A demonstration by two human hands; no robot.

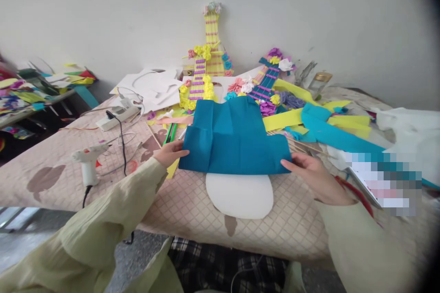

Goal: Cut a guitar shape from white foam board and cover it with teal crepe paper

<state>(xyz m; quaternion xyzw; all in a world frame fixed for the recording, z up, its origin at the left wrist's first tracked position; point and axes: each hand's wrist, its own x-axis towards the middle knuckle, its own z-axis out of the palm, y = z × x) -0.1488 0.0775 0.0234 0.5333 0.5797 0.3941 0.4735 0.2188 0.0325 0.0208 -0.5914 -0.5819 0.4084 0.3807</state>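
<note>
A creased sheet of teal crepe paper [237,139] is stretched between my two hands above the table. My left hand [171,152] pinches its left edge, thumb on the front. At the lower right corner my right hand [314,176] grips the paper between thumb and fingers. Under the sheet lies a white rounded cutout [239,197], its upper part hidden by the paper. Green-handled tools [171,132] rest just beyond my left hand.
A hot glue gun [88,162] stands at the left near a power strip [118,118]. Paper-flower-decorated instrument shapes [212,62] lean on the back wall. Yellow crepe strips [287,120], thin sticks [309,146] and a glass jar [319,83] lie to the right. White sheets [151,89] sit at back left.
</note>
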